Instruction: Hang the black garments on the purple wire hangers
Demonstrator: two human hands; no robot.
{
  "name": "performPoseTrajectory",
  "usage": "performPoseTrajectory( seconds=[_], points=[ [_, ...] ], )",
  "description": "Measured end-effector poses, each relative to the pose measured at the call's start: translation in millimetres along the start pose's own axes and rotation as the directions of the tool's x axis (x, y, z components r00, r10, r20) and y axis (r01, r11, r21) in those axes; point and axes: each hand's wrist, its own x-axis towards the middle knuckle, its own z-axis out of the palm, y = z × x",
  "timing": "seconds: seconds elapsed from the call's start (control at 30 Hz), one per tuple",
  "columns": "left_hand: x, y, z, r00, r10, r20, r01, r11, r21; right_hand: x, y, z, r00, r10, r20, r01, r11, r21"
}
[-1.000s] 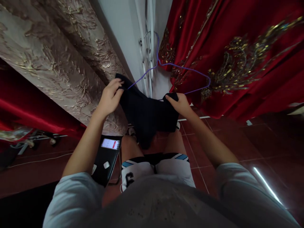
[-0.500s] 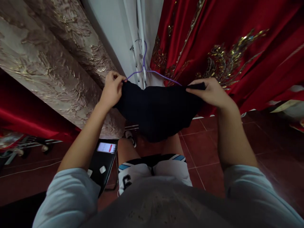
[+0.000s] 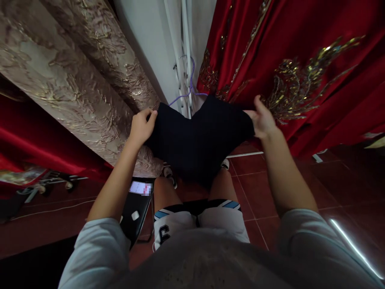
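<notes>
Right hand [image 3: 264, 122] has gone from pinching to spread in the head view: thumb up, fingers partly behind the dark garment [image 3: 195, 140], mid-frame. Left hand [image 3: 142, 127], left of centre, has its edge pinched. Purple hanger [image 3: 191, 86] pokes out above, upper centre.

To the left of my legs stands a black bench [image 3: 132, 204] with a smooth, slightly shiny top. On it, near the far end, lies 1 phone [image 3: 138, 187], its screen lit. Nearer me on the same top sits 1 small white case [image 3: 135, 215] with rounded corners; a pale edge beside my left arm is too hidden to identify. Beneath everything runs the floor [image 3: 252, 182] of dark red tiles with pale joints. My 2 shoes [image 3: 170, 177] rest on it, and a thin white cable [image 3: 60, 210] trails across it at left.
</notes>
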Motion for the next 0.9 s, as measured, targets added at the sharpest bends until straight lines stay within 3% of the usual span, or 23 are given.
performPoseTrajectory(
  seconds=[0.07, 0.1, 0.17, 0.23, 0.3, 0.37, 0.4, 0.43, 0.5, 0.53, 0.57, 0.6, 0.63, 0.67, 0.7, 0.73, 0.77, 0.83, 0.9],
  points=[
    [3.2, 7.2, 6.8, 0.994, 0.09, 0.056, -0.093, 0.994, 0.055, -2.9, -4.5, -14.3, 0.959, 0.115, 0.26, -0.185, 0.946, 0.265],
    [5.2, 15.0, 11.9, 0.986, 0.146, 0.084, -0.15, 0.987, 0.052, -5.5, -9.2, -17.7, 0.944, 0.129, 0.304, -0.242, 0.897, 0.37],
    [7.9, 37.4, 21.5, 0.961, 0.247, 0.129, -0.246, 0.969, -0.019, -13.9, -22.0, -17.6, 0.977, 0.114, 0.178, -0.185, 0.866, 0.464],
    [5.9, 63.9, 27.1, 0.949, 0.284, 0.137, -0.264, 0.953, -0.149, -27.4, -36.1, -10.7, 0.997, 0.076, 0.015, -0.074, 0.884, 0.461],
    [-2.0, 87.9, 28.4, 0.967, 0.225, 0.122, -0.175, 0.93, -0.323, -46.8, -48.9, 1.1, 0.997, 0.04, -0.065, -0.009, 0.904, 0.426],
    [-14.8, 104.9, 26.7, 0.985, 0.082, 0.15, 0.007, 0.857, -0.515, -70.1, -59.1, 16.9, 0.996, -0.077, 0.046, 0.055, 0.931, 0.36],
    [-22.6, 110.3, 24.9, 0.982, 0.005, 0.191, 0.113, 0.791, -0.601, -81.5, -62.8, 25.9, 0.968, -0.171, 0.183, 0.107, 0.942, 0.318],
    [-31.3, 114.1, 22.4, 0.965, -0.068, 0.253, 0.224, 0.712, -0.666, -91.4, -64.9, 35.1, 0.892, -0.265, 0.365, 0.163, 0.944, 0.286],
    [-50.9, 117.6, 14.5, 0.887, -0.175, 0.427, 0.447, 0.557, -0.7, -103.2, -63.6, 51.8, 0.64, -0.383, 0.666, 0.253, 0.923, 0.289],
    [-61.4, 118.1, 8.8, 0.825, -0.2, 0.529, 0.549, 0.507, -0.664, -104.1, -59.7, 58.3, 0.56, -0.41, 0.72, 0.279, 0.911, 0.302],
    [-71.8, 118.1, 2.0, 0.746, -0.202, 0.635, 0.638, 0.492, -0.593, -101.8, -53.6, 63.2, 0.559, -0.421, 0.715, 0.305, 0.905, 0.295],
    [-81.3, 117.5, -5.8, 0.662, -0.191, 0.725, 0.696, 0.516, -0.499, -96.8, -45.5, 66.3, 0.63, -0.419, 0.654, 0.339, 0.906, 0.253],
    [-89.3, 116.3, -14.2, 0.589, -0.178, 0.788, 0.712, 0.575, -0.402, -89.9, -36.2, 67.9, 0.738, -0.402, 0.542, 0.365, 0.913, 0.181],
    [-95.0, 114.0, -22.9, 0.548, -0.168, 0.819, 0.681, 0.659, -0.321, -82.2, -26.1, 68.3, 0.833, -0.372, 0.409, 0.362, 0.926, 0.104],
    [-97.9, 110.5, -31.3, 0.551, -0.162, 0.819, 0.611, 0.746, -0.263, -74.6, -16.0, 68.0, 0.893, -0.326, 0.312, 0.324, 0.944, 0.057],
    [-97.9, 105.4, -38.9, 0.598, -0.155, 0.786, 0.52, 0.822, -0.233, -68.0, -6.6, 67.2, 0.921, -0.261, 0.288, 0.255, 0.965, 0.06],
    [-95.2, 98.7, -45.4, 0.676, -0.142, 0.723, 0.423, 0.878, -0.223, -62.4, 1.5, 66.4, 0.927, -0.174, 0.332, 0.143, 0.983, 0.118],
    [-84.4, 82.0, -53.3, 0.854, -0.114, 0.507, 0.256, 0.941, -0.22, -53.6, 12.3, 65.7, 0.865, -0.008, 0.502, -0.152, 0.949, 0.276],
    [-71.6, 65.4, -54.2, 0.969, -0.087, 0.232, 0.13, 0.976, -0.176, -42.7, 15.4, 66.8, 0.83, 0.088, 0.55, -0.351, 0.849, 0.395]
  ],
)
